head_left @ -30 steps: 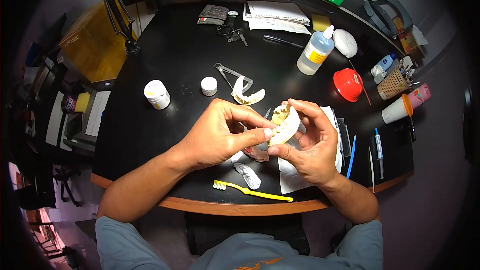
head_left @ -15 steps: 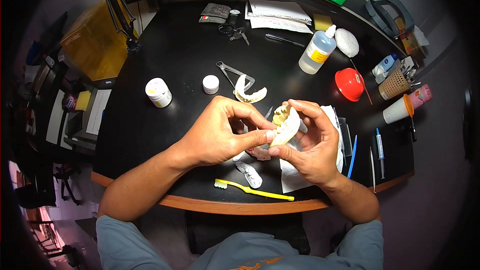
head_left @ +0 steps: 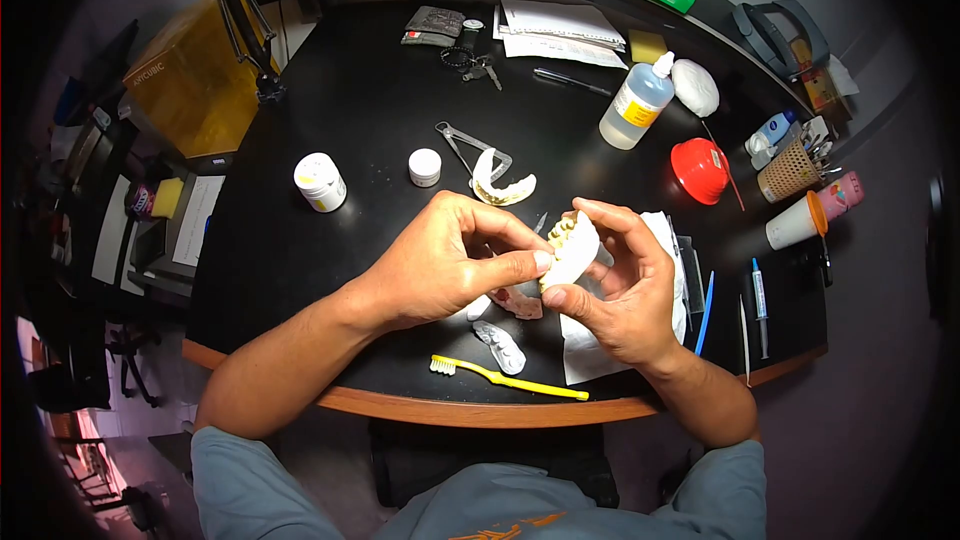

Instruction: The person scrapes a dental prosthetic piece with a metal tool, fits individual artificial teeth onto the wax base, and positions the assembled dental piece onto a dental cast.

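A cream plaster dental model (head_left: 573, 253) with a row of teeth is held up over the desk between both hands. My right hand (head_left: 632, 285) grips its outer side, thumb at the lower end and fingers at the top. The thumb and forefinger of my left hand (head_left: 455, 265) pinch its left edge by the teeth; whether a small piece sits between them is hidden. Below the hands lie a pinkish dental piece (head_left: 518, 302), partly covered, and a whitish tooth-shaped mould (head_left: 499, 347). Beyond them rests a second horseshoe-shaped plaster model (head_left: 502, 183) against a metal caliper (head_left: 470, 145).
A yellow toothbrush (head_left: 510, 380) lies near the desk's front edge. White jars (head_left: 320, 183) stand left. At right are a liquid bottle (head_left: 637, 100), a red bowl (head_left: 699, 171), a white cup (head_left: 797, 221), a syringe (head_left: 761, 295) and a white tissue (head_left: 590, 355). Papers (head_left: 560, 30) lie at the back.
The plaster model has been turned in the fingers, so more of its smooth outer side faces me. Both hands keep nearly the same place and hold.
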A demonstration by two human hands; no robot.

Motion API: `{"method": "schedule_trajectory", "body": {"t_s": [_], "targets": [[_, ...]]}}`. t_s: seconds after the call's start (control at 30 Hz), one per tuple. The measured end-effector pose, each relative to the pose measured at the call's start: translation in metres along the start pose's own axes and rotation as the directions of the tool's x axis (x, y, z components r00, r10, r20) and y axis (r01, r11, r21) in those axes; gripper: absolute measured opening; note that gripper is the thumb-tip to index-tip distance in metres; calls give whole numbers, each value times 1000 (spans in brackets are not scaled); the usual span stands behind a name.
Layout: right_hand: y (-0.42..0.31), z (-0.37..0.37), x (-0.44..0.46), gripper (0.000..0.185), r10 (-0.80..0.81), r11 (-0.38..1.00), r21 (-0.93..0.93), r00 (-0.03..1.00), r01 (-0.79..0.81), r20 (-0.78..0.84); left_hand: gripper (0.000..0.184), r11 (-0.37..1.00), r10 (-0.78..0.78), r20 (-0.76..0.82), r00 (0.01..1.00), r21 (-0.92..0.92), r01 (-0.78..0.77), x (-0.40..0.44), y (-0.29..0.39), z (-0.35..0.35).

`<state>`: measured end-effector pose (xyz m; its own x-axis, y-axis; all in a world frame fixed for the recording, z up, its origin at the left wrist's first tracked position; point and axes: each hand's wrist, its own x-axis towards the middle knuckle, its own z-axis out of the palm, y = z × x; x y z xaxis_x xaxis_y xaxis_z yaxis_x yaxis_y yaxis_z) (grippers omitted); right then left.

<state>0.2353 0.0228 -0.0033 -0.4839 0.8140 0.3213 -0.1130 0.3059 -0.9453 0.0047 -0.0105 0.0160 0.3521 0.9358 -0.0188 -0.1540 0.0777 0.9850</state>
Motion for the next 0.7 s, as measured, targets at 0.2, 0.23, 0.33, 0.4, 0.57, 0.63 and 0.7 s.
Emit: {"method": "schedule_trajectory", "body": {"t_s": [0.2, 0.23, 0.33, 0.4, 0.57, 0.63, 0.7], "targets": [[0, -1, 0, 72, 6, 999, -42, 1000, -6, -8, 24, 997, -17, 2, 1000, -73, 17, 0, -2, 2], [0, -1, 0, 72, 5, 999, -44, 1000, -5, -10, 25, 997, -19, -3, 1000, -74, 18, 0, -2, 2], [-1, 0, 1, 73, 8, 999, -44, 1000, -9, -22, 25, 995, -22, -6, 1000, -95, 21, 1, -1, 4], [-1, -1, 1, 73, 12, 999, -47, 1000, -13, -22, 25, 995, -21, -12, 1000, -103, 20, 0, -2, 5], [-2, -2, 1, 73, 1, 999, -47, 1000, -2, -19, 25, 993, -34, -14, 999, -114, 32, 2, -9, 2], [-1, -2, 1, 73, -20, 999, -48, 1000, 20, -13, 24, 989, -19, 1, 1000, -148, 19, 3, -11, 2], [1, -2, 1, 73, -39, 998, -50, 999, 38, -17, 24, 987, -30, 8, 1000, -159, 31, 3, -11, 1]]}}
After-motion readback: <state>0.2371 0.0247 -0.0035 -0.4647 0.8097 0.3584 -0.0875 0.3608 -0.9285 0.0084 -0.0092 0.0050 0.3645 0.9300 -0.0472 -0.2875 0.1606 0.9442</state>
